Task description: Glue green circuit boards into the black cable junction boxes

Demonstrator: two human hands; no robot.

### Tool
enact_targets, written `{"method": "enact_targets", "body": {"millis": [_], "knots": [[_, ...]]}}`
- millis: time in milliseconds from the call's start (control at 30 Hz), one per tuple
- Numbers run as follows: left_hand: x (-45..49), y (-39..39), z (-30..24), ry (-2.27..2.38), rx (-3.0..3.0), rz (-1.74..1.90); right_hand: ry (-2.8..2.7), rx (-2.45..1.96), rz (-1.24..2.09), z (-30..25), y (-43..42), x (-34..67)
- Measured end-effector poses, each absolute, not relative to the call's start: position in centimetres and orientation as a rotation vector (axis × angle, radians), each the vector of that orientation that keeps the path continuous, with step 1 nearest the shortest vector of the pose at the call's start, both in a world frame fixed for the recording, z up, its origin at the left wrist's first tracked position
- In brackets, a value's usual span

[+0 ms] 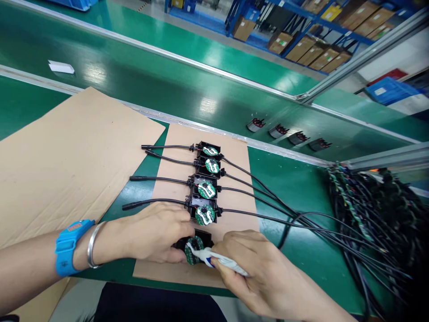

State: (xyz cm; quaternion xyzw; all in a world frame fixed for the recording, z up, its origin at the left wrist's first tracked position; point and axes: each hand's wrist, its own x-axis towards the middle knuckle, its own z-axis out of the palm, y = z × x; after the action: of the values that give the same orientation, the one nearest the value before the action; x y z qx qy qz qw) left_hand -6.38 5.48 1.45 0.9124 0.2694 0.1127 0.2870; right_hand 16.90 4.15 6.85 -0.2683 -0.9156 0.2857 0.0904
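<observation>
My left hand [157,232], with a blue wrist strap and a metal bangle, is closed around a small black housing [196,243] holding a round green circuit board [192,250], at the near edge of a small cardboard sheet [174,152]. My right hand [254,264] grips a white tube [221,260] whose nozzle touches that board, where a white bead lies. Beyond it stand several more black housings [205,190] in a row, each with a green board bearing white paste and black cables leading left and right.
A large cardboard sheet [67,156] covers the green bench at left. A tangled heap of black cables [375,214] lies at right. Several small black parts [288,134] sit on the green conveyor belt behind. Blue shelving with cardboard boxes [321,49] stands farther back.
</observation>
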Motion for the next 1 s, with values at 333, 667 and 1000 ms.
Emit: {"method": "enact_targets", "body": {"millis": [333,667,1000], "knots": [[-6.3,5.4,1.4,0.725,2.386,0.243,-2.781,-0.864,0.918,6.8,3.0,17.9],[-6.1,5.6,1.5,0.717,2.364,0.265,-2.695,-0.885,0.936,6.5,3.7,18.4],[-6.1,5.5,1.6,0.714,2.334,0.273,-2.657,-0.831,0.833,5.6,4.7,18.2]]}}
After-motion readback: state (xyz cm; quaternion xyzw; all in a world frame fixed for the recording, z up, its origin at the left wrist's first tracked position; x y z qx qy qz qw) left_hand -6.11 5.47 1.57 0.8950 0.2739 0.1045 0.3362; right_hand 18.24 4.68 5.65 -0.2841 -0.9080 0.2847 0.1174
